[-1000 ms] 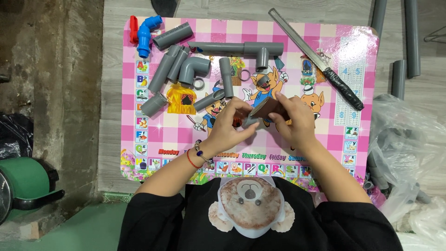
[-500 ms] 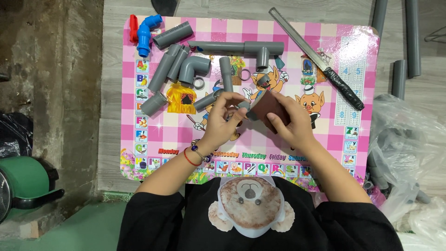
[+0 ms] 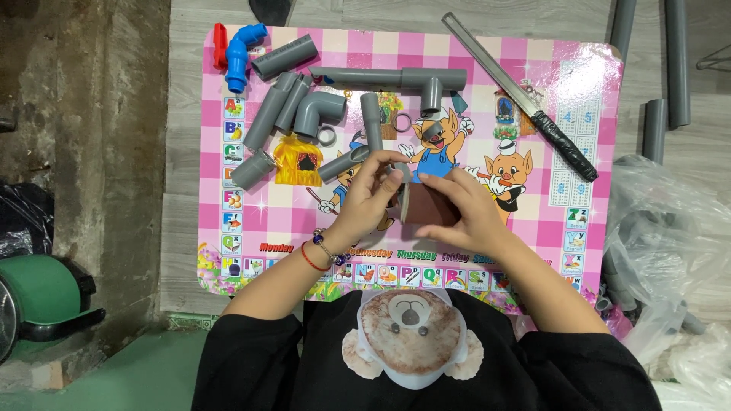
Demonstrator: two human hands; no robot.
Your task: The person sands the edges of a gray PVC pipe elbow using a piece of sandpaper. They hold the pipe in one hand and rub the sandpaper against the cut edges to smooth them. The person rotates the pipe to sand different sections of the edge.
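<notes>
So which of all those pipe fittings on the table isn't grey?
The blue elbow fitting at the pink table's far left corner, beside a red piece. Every other pipe and fitting lying there is grey.

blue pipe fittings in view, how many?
1: a blue elbow fitting at the table's far left corner, beside a red piece. The hands may hide others.

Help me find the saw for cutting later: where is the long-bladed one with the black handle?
In the head view, the saw lies diagonally on the pink table's far right part, beyond the right hand.
</notes>
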